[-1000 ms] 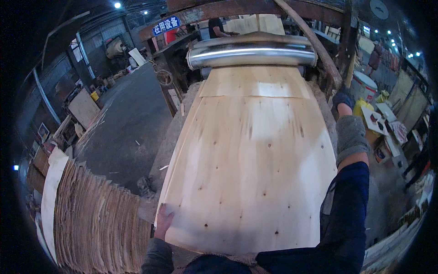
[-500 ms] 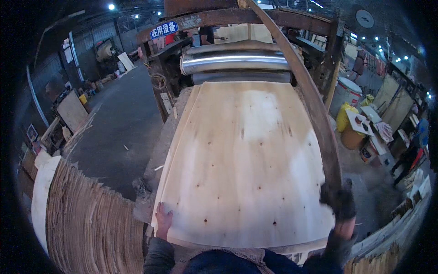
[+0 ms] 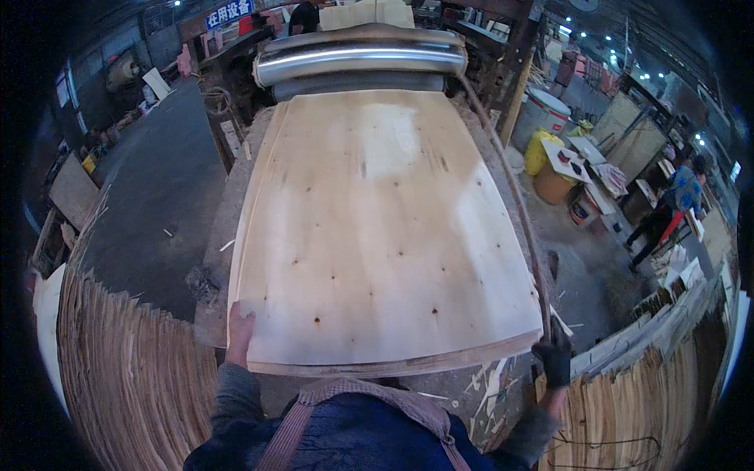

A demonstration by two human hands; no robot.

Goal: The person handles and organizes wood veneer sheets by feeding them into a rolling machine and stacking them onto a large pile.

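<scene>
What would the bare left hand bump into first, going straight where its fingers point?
Probably the left edge of the pale, flat wooden sheet, which the left hand seems to touch; the shiny silver metal roller lies farther ahead, though depth is unclear.

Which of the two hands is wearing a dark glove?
The right hand, at the lower end of the long rod; the left hand, on the pale wood sheet, is bare.

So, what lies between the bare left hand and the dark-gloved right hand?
In the head view, the near end of the pale, knot-speckled wooden sheet lies between the left hand and right hand.
</scene>
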